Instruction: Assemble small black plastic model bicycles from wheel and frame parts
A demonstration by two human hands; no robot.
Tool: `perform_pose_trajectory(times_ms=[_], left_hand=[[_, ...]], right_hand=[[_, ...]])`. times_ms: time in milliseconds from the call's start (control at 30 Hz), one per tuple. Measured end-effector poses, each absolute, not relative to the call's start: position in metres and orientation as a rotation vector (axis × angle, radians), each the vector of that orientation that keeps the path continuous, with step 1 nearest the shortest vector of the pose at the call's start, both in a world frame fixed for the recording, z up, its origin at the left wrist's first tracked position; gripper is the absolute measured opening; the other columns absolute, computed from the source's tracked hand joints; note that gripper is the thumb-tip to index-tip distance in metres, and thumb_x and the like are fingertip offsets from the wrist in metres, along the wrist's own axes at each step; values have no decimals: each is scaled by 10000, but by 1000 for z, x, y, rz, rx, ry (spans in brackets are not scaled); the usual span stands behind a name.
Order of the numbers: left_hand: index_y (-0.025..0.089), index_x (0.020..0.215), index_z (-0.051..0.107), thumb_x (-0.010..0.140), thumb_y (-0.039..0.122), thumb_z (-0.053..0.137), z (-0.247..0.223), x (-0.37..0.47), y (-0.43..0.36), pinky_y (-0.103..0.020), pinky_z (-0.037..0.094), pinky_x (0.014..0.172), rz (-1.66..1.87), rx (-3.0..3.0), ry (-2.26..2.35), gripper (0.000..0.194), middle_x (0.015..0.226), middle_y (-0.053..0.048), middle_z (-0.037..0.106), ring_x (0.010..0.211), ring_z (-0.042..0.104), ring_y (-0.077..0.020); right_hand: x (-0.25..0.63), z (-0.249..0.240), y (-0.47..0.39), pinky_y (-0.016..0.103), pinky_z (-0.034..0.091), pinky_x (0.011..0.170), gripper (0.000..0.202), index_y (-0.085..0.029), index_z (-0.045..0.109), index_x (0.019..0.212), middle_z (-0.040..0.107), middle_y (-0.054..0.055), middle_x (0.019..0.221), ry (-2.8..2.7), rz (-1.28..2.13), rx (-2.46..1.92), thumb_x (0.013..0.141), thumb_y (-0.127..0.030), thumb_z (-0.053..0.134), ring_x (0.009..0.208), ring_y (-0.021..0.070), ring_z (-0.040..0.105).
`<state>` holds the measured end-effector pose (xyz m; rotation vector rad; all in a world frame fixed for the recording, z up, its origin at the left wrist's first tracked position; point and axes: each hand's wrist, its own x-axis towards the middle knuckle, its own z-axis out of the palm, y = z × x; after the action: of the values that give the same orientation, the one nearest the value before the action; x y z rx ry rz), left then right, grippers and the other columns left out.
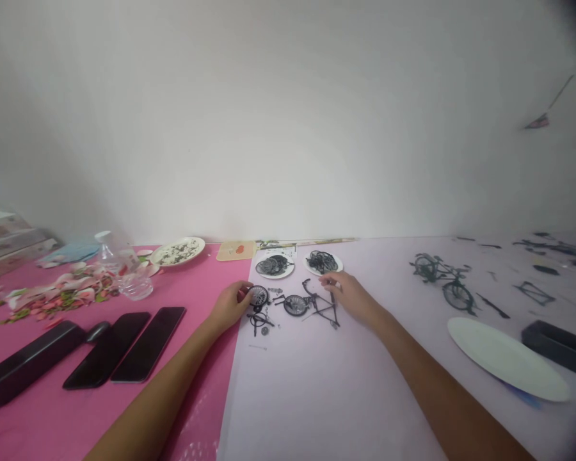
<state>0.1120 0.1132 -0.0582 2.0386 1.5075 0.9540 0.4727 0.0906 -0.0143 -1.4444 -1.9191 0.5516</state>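
Observation:
My left hand (231,305) is closed, with thumb and fingertips at the left edge of a small black spoked wheel (259,296). My right hand (350,294) bends down over the top of a black miniature bicycle frame (325,310). Its fingertips are drawn together; what they hold, if anything, is too small to make out. Between the hands a second spoked wheel (296,305) lies beside the frame. Below my left hand are a thin black bicycle part (259,321) and a small round grey piece (265,331).
Two white plates, one on the left (274,276) and one on the right (338,270), hold black parts. An assembled miniature bicycle (444,280) stands at right, behind a pale oval plate (506,358). A plastic bottle (125,269) and two phones, including this one (148,346), are on the left.

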Motion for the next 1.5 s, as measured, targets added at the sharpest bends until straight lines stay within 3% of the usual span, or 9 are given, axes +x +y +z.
perform_pose_trajectory(times_ms=[100,333,467,567,800,1000,1133,1300,1500], left_hand=[[180,1184,693,922,500,573,-57,112,113,-333,503,720,956,2036,1499,430,929,-79,745,753,657,-221],[177,1168,692,924,483,578,-55,114,111,-331,501,717,967,2012,1477,407,917,-86,762,752,664,-228],[181,1152,705,908,481,599,-57,114,112,-326,497,698,984,1990,1471,401,924,-91,770,734,668,-228],[180,1162,703,900,471,604,-58,113,113,-327,498,699,988,1979,1468,403,920,-88,771,734,669,-229],[177,1155,698,915,460,576,-58,114,113,-332,504,704,963,2020,1501,390,934,-91,767,739,669,-227],[169,1189,683,918,461,571,-57,115,111,-330,503,695,956,2018,1510,414,919,-90,751,718,662,-219],[174,1202,675,909,469,583,-57,115,111,-324,501,700,960,2016,1491,427,930,-78,734,731,652,-211],[174,1204,667,917,457,568,-57,114,110,-314,492,706,983,1968,1443,415,865,-52,715,746,653,-209],[165,1189,672,956,419,505,-55,114,111,-318,491,721,1018,1955,1437,382,835,-40,707,748,653,-207]], right_hand=[[475,-20,94,394,453,1004,243,-224,740,1104,688,95,1174,-1940,531,-1467,971,-256,539,1099,260,619],[477,-28,98,428,408,1055,211,-220,739,1072,639,99,1188,-2048,395,-1447,958,-302,582,1174,278,557],[475,-18,91,364,469,861,216,-244,716,1094,663,68,1082,-2066,529,-1497,929,-348,622,979,248,613],[473,-15,85,315,445,731,248,-256,704,1121,684,47,998,-2080,674,-1572,881,-302,665,841,221,625],[472,-18,81,286,411,648,359,-289,619,1273,690,26,918,-2068,748,-1604,916,-255,607,726,193,611],[469,-22,91,321,474,747,342,-233,629,1274,658,91,1093,-2060,584,-1577,960,-194,499,843,218,624],[464,-17,92,367,470,901,252,-199,707,1016,625,114,1095,-2116,425,-1473,986,-181,457,1020,262,602],[461,-12,88,383,476,895,267,-205,648,904,595,102,1024,-2115,371,-1384,1010,-186,404,990,254,571],[453,-7,83,400,489,873,275,-219,587,949,567,87,1023,-2107,268,-1248,1038,-182,328,971,251,566]])
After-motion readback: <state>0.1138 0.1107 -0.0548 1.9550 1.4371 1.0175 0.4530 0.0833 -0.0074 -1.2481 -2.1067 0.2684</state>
